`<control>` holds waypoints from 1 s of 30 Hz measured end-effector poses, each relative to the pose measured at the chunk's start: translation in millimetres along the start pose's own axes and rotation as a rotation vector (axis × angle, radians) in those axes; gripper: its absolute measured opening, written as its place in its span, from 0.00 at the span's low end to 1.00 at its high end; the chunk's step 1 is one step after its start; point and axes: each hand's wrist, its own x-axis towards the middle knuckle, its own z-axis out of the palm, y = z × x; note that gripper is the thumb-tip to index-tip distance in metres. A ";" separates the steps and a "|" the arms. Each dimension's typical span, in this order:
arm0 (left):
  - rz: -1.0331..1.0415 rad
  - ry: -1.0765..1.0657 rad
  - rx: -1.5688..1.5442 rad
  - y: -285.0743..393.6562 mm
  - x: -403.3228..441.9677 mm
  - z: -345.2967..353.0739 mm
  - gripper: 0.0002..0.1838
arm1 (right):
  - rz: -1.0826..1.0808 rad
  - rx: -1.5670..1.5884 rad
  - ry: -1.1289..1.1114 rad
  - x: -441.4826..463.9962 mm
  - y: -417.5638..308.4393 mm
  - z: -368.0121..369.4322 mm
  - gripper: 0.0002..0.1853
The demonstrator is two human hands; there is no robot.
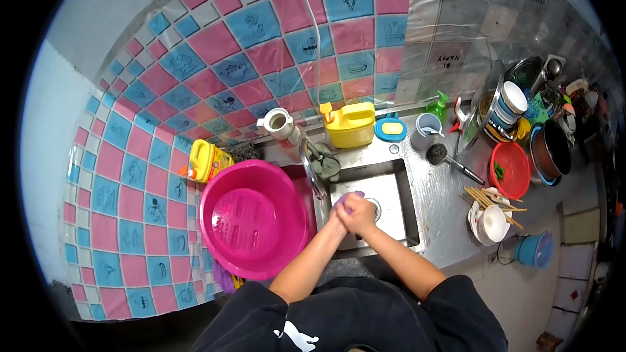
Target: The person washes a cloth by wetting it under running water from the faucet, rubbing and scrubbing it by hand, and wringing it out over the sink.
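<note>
Over the steel sink (391,182), my left hand (338,211) and my right hand (358,215) are pressed together around a purple cloth (349,198). Only small parts of the cloth show between the closed fingers. The curved metal faucet (317,179) stands just left of my hands, with a grey-green cloth (324,162) beside it. Below my hands lies the round drain (374,208), partly covered by them. Whether water is running cannot be made out.
A large pink basin (287,221) stands left of the sink. Yellow bottles (352,125) stand behind it. To the right are a ladle (460,164), a red basin (510,169), a white bowl (493,223) with chopsticks (486,201), and stacked dishes (512,101).
</note>
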 end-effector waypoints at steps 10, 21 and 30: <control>0.065 0.131 0.261 17.0 -27.0 3.2 0.09 | 0.032 -0.052 0.140 -22.2 -36.1 6.3 0.08; -0.055 -0.076 0.248 20.1 -57.3 35.2 0.20 | 1.037 1.335 0.194 -4.2 68.4 -22.6 0.09; 0.012 -0.075 0.188 4.3 -29.9 -12.8 0.12 | 0.017 0.161 0.161 -41.2 -10.8 13.6 0.09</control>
